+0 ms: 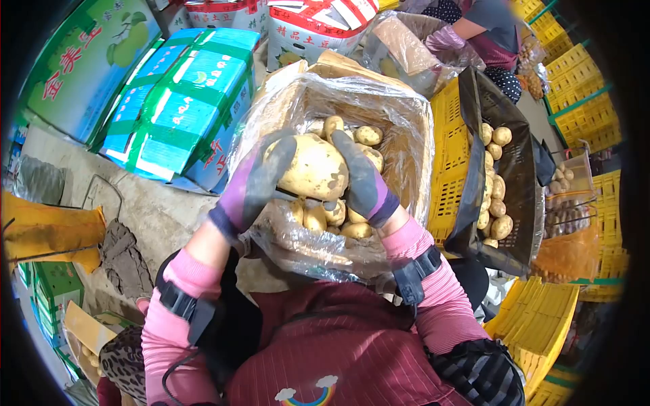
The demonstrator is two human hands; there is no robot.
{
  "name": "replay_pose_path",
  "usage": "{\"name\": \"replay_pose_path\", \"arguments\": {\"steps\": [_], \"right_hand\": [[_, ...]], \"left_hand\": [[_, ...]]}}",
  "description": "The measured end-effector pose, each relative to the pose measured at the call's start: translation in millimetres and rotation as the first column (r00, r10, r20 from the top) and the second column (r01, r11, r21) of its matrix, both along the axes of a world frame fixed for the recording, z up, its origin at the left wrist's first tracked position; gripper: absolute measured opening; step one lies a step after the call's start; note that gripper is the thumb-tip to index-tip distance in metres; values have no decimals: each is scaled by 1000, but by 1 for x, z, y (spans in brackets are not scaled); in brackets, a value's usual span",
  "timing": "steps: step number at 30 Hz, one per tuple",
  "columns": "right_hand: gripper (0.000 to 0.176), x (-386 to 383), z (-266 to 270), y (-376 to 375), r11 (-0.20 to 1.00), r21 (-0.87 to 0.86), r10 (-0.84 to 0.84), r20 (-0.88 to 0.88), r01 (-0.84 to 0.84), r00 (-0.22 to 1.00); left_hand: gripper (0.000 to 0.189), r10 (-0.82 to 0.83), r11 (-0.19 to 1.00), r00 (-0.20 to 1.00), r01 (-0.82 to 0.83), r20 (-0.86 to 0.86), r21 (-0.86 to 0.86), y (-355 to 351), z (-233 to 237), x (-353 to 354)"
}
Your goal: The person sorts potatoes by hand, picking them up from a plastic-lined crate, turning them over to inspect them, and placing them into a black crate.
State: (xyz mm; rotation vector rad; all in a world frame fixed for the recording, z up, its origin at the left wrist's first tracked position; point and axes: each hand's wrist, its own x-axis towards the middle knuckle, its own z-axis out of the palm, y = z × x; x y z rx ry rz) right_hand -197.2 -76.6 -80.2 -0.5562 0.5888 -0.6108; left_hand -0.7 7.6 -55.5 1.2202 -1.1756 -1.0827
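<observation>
Both my hands wear purple and grey gloves and grip one large potato (315, 166) between them. My left hand (256, 183) is closed around its left side, slightly blurred, and my right hand (365, 177) presses against its right side. Brown patches mark the potato's pale yellow skin. Beneath it, a cardboard box (414, 145) lined with clear plastic film holds several smaller potatoes (315, 218). The large potato and my hands hide part of the box's contents.
A yellow crate (447, 162) with black lining stands at the right, holding several potatoes (500, 186). Blue taped cartons (183, 101) sit at the left. Another person's gloved hand (445, 38) is near a plastic-lined container at the top. Yellow crates (575, 88) are stacked far right.
</observation>
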Motion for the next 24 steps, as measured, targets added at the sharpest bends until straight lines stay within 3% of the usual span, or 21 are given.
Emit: {"name": "replay_pose_path", "arguments": {"steps": [1, 2, 3, 4, 5, 6, 7, 8, 9, 10, 11, 13, 14, 15, 16, 17, 18, 20, 21, 22, 24], "right_hand": [[62, -3, 0, 6, 955, -296, -79, -217, 11, 973], [62, -6, 3, 11, 825, -563, -219, -389, -43, 895], [62, -7, 15, 25, 819, -572, -224, -390, -44, 893], [61, -6, 33, 43, 708, -694, -329, -487, -130, 809], [60, -4, 43, 54, 585, -776, -445, -551, -237, 706], [52, -4, 36, 57, 489, -849, -524, -471, -203, 710], [52, -10, 22, 57, 488, -847, -526, -476, -209, 705], [48, -15, 5, 52, 461, -879, -537, -387, -124, 749], [44, -21, -8, 47, 433, -901, -546, -293, -35, 785], [34, -26, -9, 42, 191, -970, -612, -239, -152, 754], [34, -34, -7, 37, 185, -970, -615, -239, -157, 752], [29, -41, 8, 35, 182, -849, -676, -475, -496, 563], [28, -36, 10, 44, 191, -909, -700, -390, -371, 598], [28, -34, 14, 46, 186, -909, -702, -389, -373, 597], [29, -34, 16, 48, 402, -898, -624, -410, -177, 665], [29, -34, 19, 49, 599, -801, -546, -398, 12, 737], [34, -36, 27, 44, 485, -873, -516, -330, -48, 791], [44, -35, 42, 54, 493, -870, -522, -310, -16, 794], [59, -34, 46, 57, 501, -865, -529, -289, 18, 798], [81, -39, 43, 56, 371, -924, -514, -287, -92, 808], [82, -39, 48, 63, 359, -920, -511, -336, -160, 791]], "left_hand": [[44, -65, 974, 962, 118, 264, -191, -2, -23, 11], [44, -62, 972, 963, 118, 264, -203, -4, -26, 8], [43, -36, 997, 998, 39, 53, -60, -6, -27, 2], [43, 23, 995, 988, -8, -154, 98, -7, -28, -4], [43, 21, 996, 987, -7, -161, 88, -6, -30, -8], [44, 41, 998, 998, -43, -48, -39, -2, -34, -13], [45, 77, 984, 995, -65, 62, -167, 2, -34, -17], [48, 10, 1000, 999, -9, 51, -17, -1, -31, -14], [48, 9, 1000, 999, -8, 47, -22, 1, -25, -15], [50, 31, 996, 985, -16, 172, -86, 4, -20, -18], [53, 61, 988, 955, -17, 291, -151, 5, -17, -21], [51, 56, 984, 979, -21, 196, -176, 2, -23, -26], [49, 50, 980, 993, -28, 106, -198, 0, -25, -28], [49, 51, 979, 993, -30, 103, -203, -2, -19, -31], [51, -6, 999, 982, 13, -189, 32, -2, -12, -33], [53, 6, 963, 882, 121, -470, 240, -2, -5, -35], [53, 6, 964, 881, 120, -473, 237, -3, 1, -36], [57, 40, 937, 820, 167, -571, 306, -4, 7, -35], [57, 43, 939, 819, 163, -572, 303, -6, 1, -35], [58, 24, 938, 770, 203, -637, 280, -8, -9, -36], [60, -4, 932, 714, 256, -700, 257, -8, -14, -43]]}}
